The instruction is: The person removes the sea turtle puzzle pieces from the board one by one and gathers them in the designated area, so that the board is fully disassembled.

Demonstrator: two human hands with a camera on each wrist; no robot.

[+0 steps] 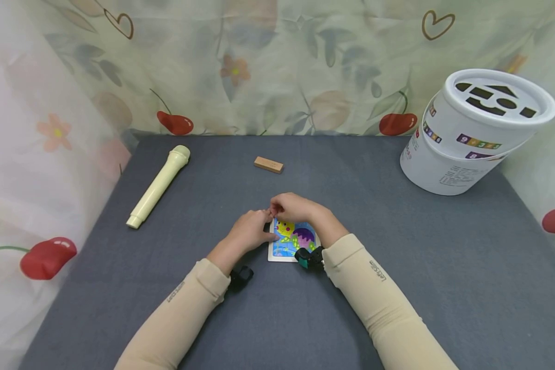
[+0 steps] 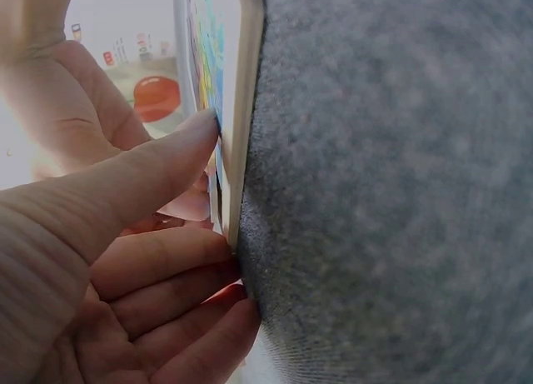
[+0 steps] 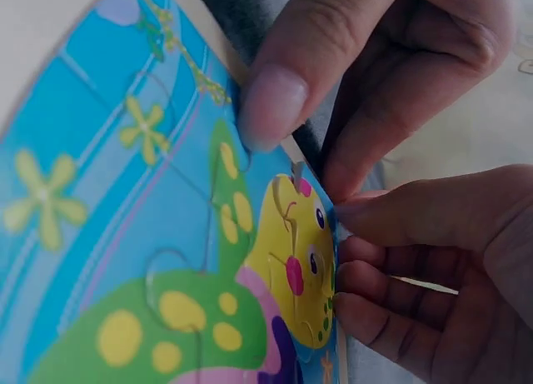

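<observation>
At the centre of the grey tabletop (image 1: 277, 318), a turtle jigsaw puzzle (image 1: 295, 239) in a pale wooden frame (image 1: 282, 259), lying flat, with yellow head towards the far left and purple shell to the right. Right at both sets of fingertips, the far-left corner, with the rest of the picture spreading from there to the right and near side. Equally close from either side: left hand (image 1: 251, 229) along the left edge, right hand (image 1: 298, 208) over the far edge. On the left, thumb across the frame and fingers bent against the outer edge, clamped on the puzzle. On the right, fingers curled and pinched together at the corner, beside the left fingertips; far edge partly covered, so long axis and exact grip — loose piece or frame alone — impossible to tell. Left forearm (image 1: 180, 313) in from the near left, slanting far and right; right forearm (image 1: 379, 298) in from the near right, angled leftward across the right side. Farther off, a small wooden block (image 1: 268, 164).
</observation>
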